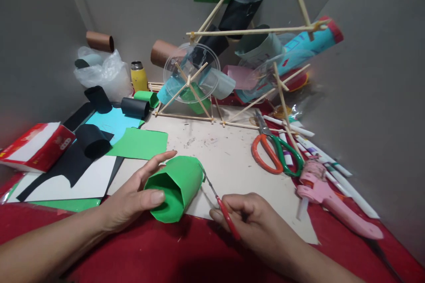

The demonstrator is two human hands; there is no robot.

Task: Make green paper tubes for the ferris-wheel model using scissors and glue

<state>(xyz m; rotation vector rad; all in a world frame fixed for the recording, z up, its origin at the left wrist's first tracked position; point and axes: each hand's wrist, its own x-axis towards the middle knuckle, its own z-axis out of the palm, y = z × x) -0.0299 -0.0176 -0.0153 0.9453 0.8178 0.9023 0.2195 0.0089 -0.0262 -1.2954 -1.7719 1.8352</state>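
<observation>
My left hand (139, 192) is closed around a green paper tube (186, 179), with the thumb hooked at its near open end and the fingers behind it. The tube lies on its side, tilted, over the front of a beige board (215, 154). In my right hand (255, 219) are small red-handled scissors (224, 212), my fingers wrapped on the handles. Their blades reach the far right rim of the tube; whether they cut into the paper I cannot tell.
Large scissors (277, 150), a pink glue gun (335, 208) and white markers (348, 190) lie to the right. Behind stands a wooden stick frame (186, 116) with plastic discs. Black paper rolls (93, 141), coloured sheets and a red packet (36, 146) are at left.
</observation>
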